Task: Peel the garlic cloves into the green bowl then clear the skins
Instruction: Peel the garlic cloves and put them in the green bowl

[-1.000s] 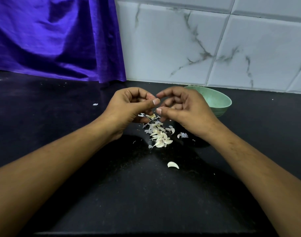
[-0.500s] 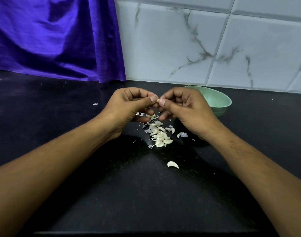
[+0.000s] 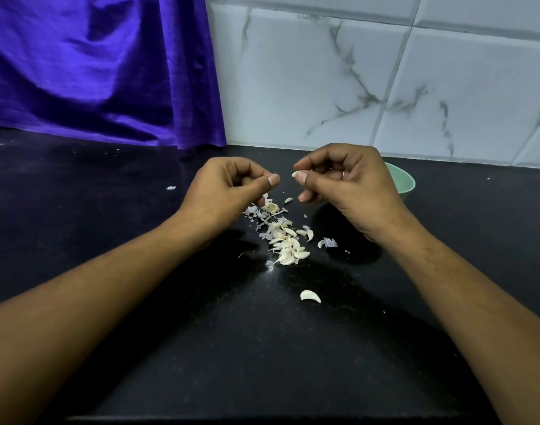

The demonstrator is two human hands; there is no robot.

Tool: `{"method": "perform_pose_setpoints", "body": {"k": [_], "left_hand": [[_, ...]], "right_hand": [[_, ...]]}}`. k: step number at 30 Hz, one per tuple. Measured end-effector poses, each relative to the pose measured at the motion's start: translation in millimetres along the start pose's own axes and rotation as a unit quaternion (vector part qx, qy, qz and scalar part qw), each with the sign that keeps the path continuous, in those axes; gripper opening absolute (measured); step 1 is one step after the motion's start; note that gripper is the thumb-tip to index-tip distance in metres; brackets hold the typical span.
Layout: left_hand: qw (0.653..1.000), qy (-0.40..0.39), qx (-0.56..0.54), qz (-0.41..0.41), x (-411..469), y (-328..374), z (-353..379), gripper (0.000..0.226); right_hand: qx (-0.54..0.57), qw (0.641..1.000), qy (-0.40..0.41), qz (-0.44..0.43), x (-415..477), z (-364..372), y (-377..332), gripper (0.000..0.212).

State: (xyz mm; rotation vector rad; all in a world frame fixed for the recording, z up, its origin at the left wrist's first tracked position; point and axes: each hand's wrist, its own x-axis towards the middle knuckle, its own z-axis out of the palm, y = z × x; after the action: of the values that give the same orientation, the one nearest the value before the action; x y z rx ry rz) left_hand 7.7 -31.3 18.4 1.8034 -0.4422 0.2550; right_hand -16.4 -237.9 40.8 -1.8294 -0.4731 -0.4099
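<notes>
The garlic clove (image 3: 295, 174) is up off the counter, pinched between the thumb and forefinger of the right hand (image 3: 348, 185), its pale tip poking out toward the left. The other fingers of that hand are curled under. Just across a narrow gap sits the left hand (image 3: 229, 188), fingers curled in and thumb pressed along the forefinger. Whether a sliver of skin is caught in there, I can't tell from this angle. The two hands are close but not touching.

Right behind the right hand is the green bowl (image 3: 404, 183). Only its right rim and wall peek out past the knuckles, and its inside is hidden.

Below and between the hands, a pile of cloves and skins (image 3: 285, 242) trails across the black countertop (image 3: 201, 348), papery bits at the far end with a dry root stub (image 3: 272, 207) among them, and plump cloves at the near end. A curled skin scrap (image 3: 327, 242) lies just right of the pile. Nearer the camera, well apart from it, rests a lone clove (image 3: 310, 296). One small white fleck (image 3: 170, 188) sits off to the left of the left hand.

At the back, a purple cloth (image 3: 94, 65) hangs down to the counter on the left, and a marble-look tile wall (image 3: 339, 72) fills the right.
</notes>
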Motion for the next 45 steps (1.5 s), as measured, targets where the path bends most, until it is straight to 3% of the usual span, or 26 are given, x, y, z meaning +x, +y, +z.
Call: {"method": "perform_pose_setpoints", "body": {"k": [4, 8, 15, 21, 26, 29, 32, 36, 39, 45], "left_hand": [[0.999, -0.011, 0.029, 0.010, 1.5, -4.3, -0.8, 0.010], [0.998, -0.021, 0.064, 0.013, 1.1, -6.5, -1.0, 0.014], [0.998, -0.028, 0.060, 0.017, -1.4, -4.0, -1.3, 0.007], [0.997, -0.031, 0.065, 0.024, -1.2, -4.6, -1.6, 0.014], [0.997, -0.028, 0.073, 0.025, -0.6, -4.4, -1.8, 0.008], [0.996, -0.027, 0.087, 0.024, -1.8, -2.2, -1.7, 0.007], [0.994, -0.025, 0.099, 0.031, -2.9, 0.1, -1.3, 0.007], [0.993, -0.021, 0.112, 0.043, -1.9, 1.3, -2.1, 0.006], [0.991, -0.021, 0.121, 0.050, -1.9, 0.6, -2.3, 0.006], [0.991, -0.030, 0.118, 0.057, -2.8, 1.9, -1.6, 0.003]], "right_hand": [[-0.064, 0.998, 0.005, -0.013, -0.3, -2.2, 0.0, 0.006], [-0.140, 0.986, 0.073, -0.044, 5.8, -18.4, -0.8, 0.007], [-0.323, 0.934, 0.153, -0.024, 15.5, -61.7, 8.8, 0.016], [-0.367, 0.915, 0.164, -0.009, 15.7, -70.5, 13.9, 0.021], [-0.328, 0.930, 0.168, -0.011, 15.1, -68.8, 8.6, 0.005], [-0.247, 0.959, 0.133, -0.033, 10.8, -55.8, -3.1, 0.009], [-0.160, 0.987, 0.010, -0.025, 5.8, -34.6, -9.6, 0.015], [-0.103, 0.987, -0.122, 0.005, 1.9, -19.1, -5.2, 0.015], [-0.117, 0.982, -0.147, 0.009, 0.3, -14.4, 1.2, 0.015], [-0.210, 0.971, -0.103, -0.051, 0.3, -15.2, 5.8, 0.005]]}}
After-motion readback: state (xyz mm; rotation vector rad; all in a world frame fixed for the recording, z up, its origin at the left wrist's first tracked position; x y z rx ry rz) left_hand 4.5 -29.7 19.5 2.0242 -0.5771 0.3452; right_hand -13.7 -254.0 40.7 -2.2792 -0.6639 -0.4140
